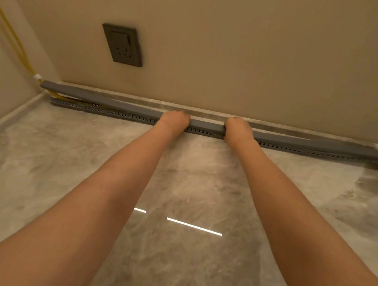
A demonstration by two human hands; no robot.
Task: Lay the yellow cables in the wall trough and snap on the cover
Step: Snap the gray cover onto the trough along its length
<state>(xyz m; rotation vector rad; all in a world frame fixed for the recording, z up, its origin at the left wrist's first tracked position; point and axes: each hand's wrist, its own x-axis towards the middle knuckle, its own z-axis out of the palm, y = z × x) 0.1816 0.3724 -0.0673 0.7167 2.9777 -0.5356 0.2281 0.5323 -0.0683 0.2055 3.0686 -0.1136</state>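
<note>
The grey cover (207,124) lies along the slotted trough (110,113) at the foot of the wall. It looks seated in the middle, where the hands bear on it, but its left end rides clear above the trough. In that gap the yellow cables (58,95) show; they come down the corner past a white tie (37,76) and enter the trough there.

The left hand (175,120) and right hand (236,129) sit near each other on the cover, each curled over its top and clamped on it (the fingertips are hidden behind the far edge).

The step in hand seems to be snapping the cover down. To do it well, the seated middle probably serves as the anchor: press straight down and work outward, one hand holding the closed part while the other walks toward the raised left end. Before closing that end, check that no cable sits on the trough's lip, or it could be pinched and the clip would not catch. The right stretch looks less certain and deserves the same pass.

Above, a dark wall socket (123,45) is set in the wall; the polished floor (176,263) reflects ceiling lights.
</note>
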